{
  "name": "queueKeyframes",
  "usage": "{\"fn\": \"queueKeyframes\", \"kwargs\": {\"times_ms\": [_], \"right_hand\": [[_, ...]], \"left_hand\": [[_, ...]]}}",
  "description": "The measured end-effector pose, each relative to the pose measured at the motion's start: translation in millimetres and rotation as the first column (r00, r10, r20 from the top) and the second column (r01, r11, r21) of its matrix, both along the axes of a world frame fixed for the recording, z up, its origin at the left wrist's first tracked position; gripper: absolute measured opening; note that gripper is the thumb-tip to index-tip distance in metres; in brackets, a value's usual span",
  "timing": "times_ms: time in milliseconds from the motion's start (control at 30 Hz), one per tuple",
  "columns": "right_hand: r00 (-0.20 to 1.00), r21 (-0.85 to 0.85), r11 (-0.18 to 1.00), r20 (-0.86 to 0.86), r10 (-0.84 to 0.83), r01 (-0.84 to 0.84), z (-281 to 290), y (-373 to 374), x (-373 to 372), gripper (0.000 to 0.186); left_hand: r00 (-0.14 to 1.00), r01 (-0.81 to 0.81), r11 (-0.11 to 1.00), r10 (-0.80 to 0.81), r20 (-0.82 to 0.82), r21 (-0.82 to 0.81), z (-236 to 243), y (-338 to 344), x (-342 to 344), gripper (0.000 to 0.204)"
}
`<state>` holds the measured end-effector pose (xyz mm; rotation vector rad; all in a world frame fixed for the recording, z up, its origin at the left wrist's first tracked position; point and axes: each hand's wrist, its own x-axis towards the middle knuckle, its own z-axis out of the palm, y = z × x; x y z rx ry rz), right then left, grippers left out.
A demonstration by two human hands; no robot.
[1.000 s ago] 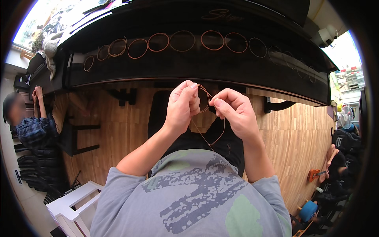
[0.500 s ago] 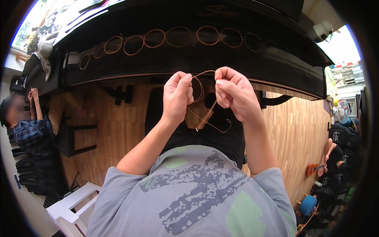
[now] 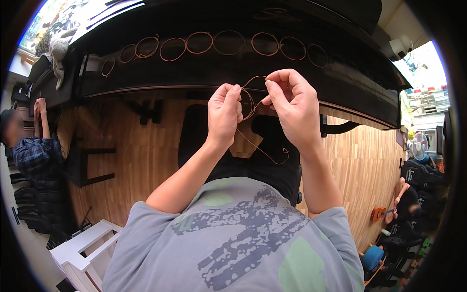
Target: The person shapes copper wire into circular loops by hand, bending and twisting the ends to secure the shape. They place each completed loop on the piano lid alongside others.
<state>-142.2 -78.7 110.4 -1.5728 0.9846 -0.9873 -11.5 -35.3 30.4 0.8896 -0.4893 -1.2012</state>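
A thin copper-coloured wire (image 3: 255, 76) is wound into a small loose coil between my two hands. My left hand (image 3: 224, 116) is closed, pinching the coil's left side between thumb and fingers. Across from it, my right hand (image 3: 293, 107) pinches the wire at the upper right of the coil, thumb against forefinger, the other fingers curled. One tail of the wire hangs below my left hand, slanting down to the right and ending in a tiny loop over my dark-clad lap.
Several coiled wire rings (image 3: 199, 53) lie in a row on the glossy black piano (image 3: 160, 78) ahead. A white slatted piece of furniture (image 3: 73, 253) stands at lower left. Another person (image 3: 36, 151) sits at far left. A small orange guitar (image 3: 378, 214) is at right.
The strand that trailed down from my right hand has been drawn up around the coil, which shows more turns. The view has shifted slightly, so the rings sit further right.
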Motion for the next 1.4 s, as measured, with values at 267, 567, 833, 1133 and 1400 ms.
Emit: {"fn": "queueKeyframes", "kwargs": {"times_ms": [267,567,833,1133,1400], "right_hand": [[0.999,-0.091,0.996,-0.043,0.004,-0.008,-4.2,0.0,4.6,0.007],[0.95,0.079,0.947,0.07,0.306,-0.311,-51.6,-8.8,-7.6,0.006],[0.958,-0.05,0.957,-0.039,0.285,-0.287,-50.3,4.3,-11.5,0.01],[0.861,0.287,0.887,0.468,0.199,-0.361,-56.6,-5.3,-16.8,0.013],[0.86,0.182,0.905,0.427,0.28,-0.385,-56.8,0.2,-16.3,0.033]], "left_hand": [[0.998,-0.003,0.999,0.005,-0.07,0.034,3.1,-0.8,-0.4,0.026],[0.921,0.19,0.982,-0.176,-0.347,0.006,23.6,-0.7,9.2,0.026],[0.875,0.258,0.966,-0.235,-0.422,-0.002,26.7,-2.8,11.1,0.027],[0.878,0.257,0.965,-0.254,-0.404,-0.048,28.3,-5.9,6.9,0.027],[0.912,0.194,0.976,-0.218,-0.349,-0.103,21.4,-7.8,2.8,0.024]]}}
